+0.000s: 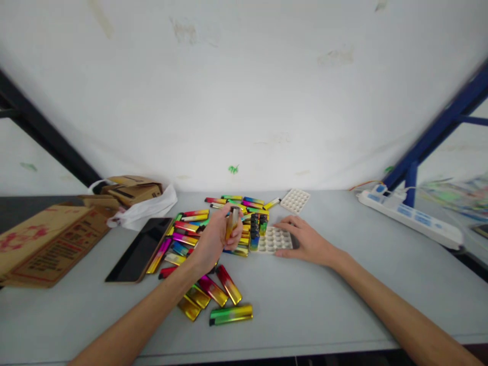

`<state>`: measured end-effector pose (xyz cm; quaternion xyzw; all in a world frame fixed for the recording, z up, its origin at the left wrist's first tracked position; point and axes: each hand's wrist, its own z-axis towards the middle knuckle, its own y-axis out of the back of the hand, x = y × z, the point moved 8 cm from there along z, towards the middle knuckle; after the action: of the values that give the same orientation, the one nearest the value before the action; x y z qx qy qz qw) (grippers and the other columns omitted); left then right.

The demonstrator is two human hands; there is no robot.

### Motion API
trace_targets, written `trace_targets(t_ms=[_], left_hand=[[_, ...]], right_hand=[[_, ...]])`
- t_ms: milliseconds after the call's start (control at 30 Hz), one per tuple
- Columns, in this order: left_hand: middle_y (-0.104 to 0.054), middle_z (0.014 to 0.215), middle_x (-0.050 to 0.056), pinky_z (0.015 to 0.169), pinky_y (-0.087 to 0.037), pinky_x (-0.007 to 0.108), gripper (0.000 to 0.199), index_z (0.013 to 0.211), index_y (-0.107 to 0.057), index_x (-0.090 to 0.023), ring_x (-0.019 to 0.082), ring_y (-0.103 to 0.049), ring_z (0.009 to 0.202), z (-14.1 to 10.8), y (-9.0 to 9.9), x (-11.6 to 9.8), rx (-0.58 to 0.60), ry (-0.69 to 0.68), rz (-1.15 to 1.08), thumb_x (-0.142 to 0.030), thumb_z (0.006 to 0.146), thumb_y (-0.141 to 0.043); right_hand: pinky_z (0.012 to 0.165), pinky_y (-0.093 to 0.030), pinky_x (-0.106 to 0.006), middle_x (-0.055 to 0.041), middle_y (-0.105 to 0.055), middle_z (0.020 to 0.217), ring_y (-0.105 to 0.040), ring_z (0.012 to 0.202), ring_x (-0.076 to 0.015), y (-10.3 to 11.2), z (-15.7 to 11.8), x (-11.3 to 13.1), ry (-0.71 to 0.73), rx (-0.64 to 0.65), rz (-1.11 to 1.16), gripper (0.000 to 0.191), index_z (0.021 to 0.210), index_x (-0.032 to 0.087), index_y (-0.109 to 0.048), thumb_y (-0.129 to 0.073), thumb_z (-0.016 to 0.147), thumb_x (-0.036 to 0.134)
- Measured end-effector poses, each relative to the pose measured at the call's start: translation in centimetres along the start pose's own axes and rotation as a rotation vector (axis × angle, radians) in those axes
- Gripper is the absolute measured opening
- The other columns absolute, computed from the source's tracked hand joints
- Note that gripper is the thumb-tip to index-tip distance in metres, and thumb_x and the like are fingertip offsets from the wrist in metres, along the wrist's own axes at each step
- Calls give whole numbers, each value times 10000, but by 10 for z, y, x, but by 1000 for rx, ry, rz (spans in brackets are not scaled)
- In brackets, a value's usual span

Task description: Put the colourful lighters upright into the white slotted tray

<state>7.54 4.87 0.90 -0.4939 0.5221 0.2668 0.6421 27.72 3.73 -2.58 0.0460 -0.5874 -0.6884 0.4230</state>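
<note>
My left hand [220, 235] is closed around a gold and silvery lighter [232, 222], held upright above the pile. At the right edge of a white tray with round holes [271, 240], my right hand [303, 241] grips with thumb and fingers on either side of the corner. Several lighters with black tops [254, 231] stand upright in the tray's left part, while its other visible holes hold nothing. Loose lighters in shiny red, green, blue, pink and gold lie around and under my left hand. A green and gold lighter [231, 315] lies nearest the table's front edge.
A second white tray [295, 201] lies near the wall. To the left are a dark tablet [139, 250], a white plastic bag [147, 208] and cardboard boxes [49, 241]. A white power strip [412, 216] runs along the right, beside a blue metal frame [430, 129].
</note>
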Motion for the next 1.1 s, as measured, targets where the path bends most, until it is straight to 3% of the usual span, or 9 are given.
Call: trace_targets(t_ms=[67,167,267,400,600,700,900,1100], left_hand=[[-513,620,-49,408,-345,208,308,940,-529,-224,109,-412,457,0,0,-7,-25,-116,65,-530,933,-560],[-652,805,7,638,-526,262,224,956,-593,-210,135,-596,672,-6,-4,-28,-104,-336,287,-433,975,-576],[-712,996,69,820,-558,307,248,958,-705,-188,177,-658,888,-12,-14,-43,-110,-460,536,-419,967,-613],[-750,1089,89,941,-555,365,214,1037,-782,-217,238,-675,1034,-10,-26,-41,-27,-493,712,-373,920,-696],[-784,1036,54,986,-552,375,212,1042,-801,-249,248,-715,982,-7,-31,-47,-152,-500,892,-310,839,-790],[-776,1036,62,979,-553,380,181,1022,-794,-245,246,-715,971,-6,-37,-48,-134,-525,937,-281,846,-772],[-701,1128,89,1080,-479,453,119,988,-761,-245,267,-616,1169,-6,-45,-21,58,-647,1249,-226,894,-690],[-577,1290,102,1118,-457,465,135,1029,-747,-243,272,-548,1282,-6,-38,-13,51,-637,1335,-214,925,-666]], right_hand=[[1040,-499,-514,-166,-604,1276,-583,1184,-325,-1,2,2,5,-7,-7,689,1376,173,-600,-768,847,582],[1029,-500,-525,-173,-614,1256,-589,1162,-328,-4,5,5,15,-26,-18,710,1378,155,-601,-772,841,587],[1022,-502,-525,-178,-620,1250,-592,1151,-329,-6,7,6,17,-35,-28,741,1381,137,-602,-771,833,605],[1038,-495,-512,-172,-617,1265,-590,1165,-326,-6,7,5,12,-39,-33,764,1396,143,-599,-772,825,620],[1033,-500,-516,-173,-616,1261,-588,1158,-330,-6,8,6,-1,-21,-28,781,1405,141,-597,-753,829,646],[1023,-504,-515,-167,-619,1261,-590,1155,-328,-6,8,6,4,-27,-26,770,1409,167,-597,-758,826,645],[1036,-494,-502,-163,-619,1250,-587,1165,-321,-6,8,6,12,-21,-13,745,1394,160,-603,-756,836,629],[1046,-488,-510,-171,-610,1273,-576,1176,-319,-6,6,6,24,-9,-14,744,1409,149,-583,-725,863,634]])
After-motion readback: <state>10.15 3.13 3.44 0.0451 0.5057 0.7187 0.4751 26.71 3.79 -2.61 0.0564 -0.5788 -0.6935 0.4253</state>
